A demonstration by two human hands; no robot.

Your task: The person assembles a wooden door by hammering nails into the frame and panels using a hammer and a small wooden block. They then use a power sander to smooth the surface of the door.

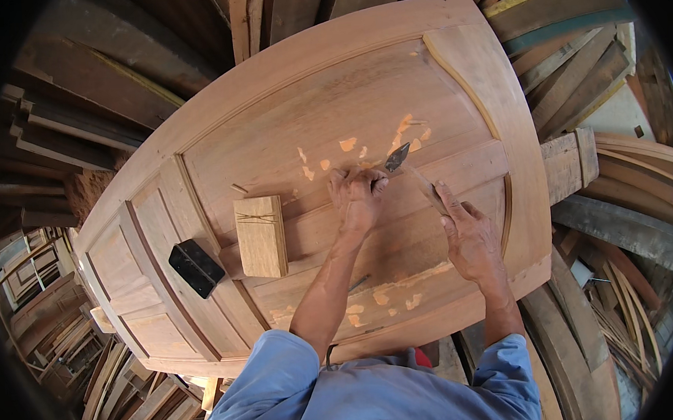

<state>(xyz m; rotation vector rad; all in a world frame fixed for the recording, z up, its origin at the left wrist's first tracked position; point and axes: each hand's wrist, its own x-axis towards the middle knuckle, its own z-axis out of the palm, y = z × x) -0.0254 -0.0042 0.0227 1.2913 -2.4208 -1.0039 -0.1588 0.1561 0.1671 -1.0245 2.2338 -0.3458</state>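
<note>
While the right hand [471, 237] grips the putty knife [415, 175] by its wooden handle, blade tip on the door panel [286, 129], the left hand [358, 193] presses beside it, fingers curled closed; wood block [261, 236] lies nearby.

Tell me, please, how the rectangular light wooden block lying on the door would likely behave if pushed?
The rectangular light wooden block looks solid and stiff, so it should slide rather than bend. It lies flat on the panelled wooden door, so tipping or rolling seems unlikely.

A carpentry workshop: an unfinished panelled wooden door [294, 136] lies flat, with stacked planks [80, 109] and timber offcuts [615, 302] all around.
</note>
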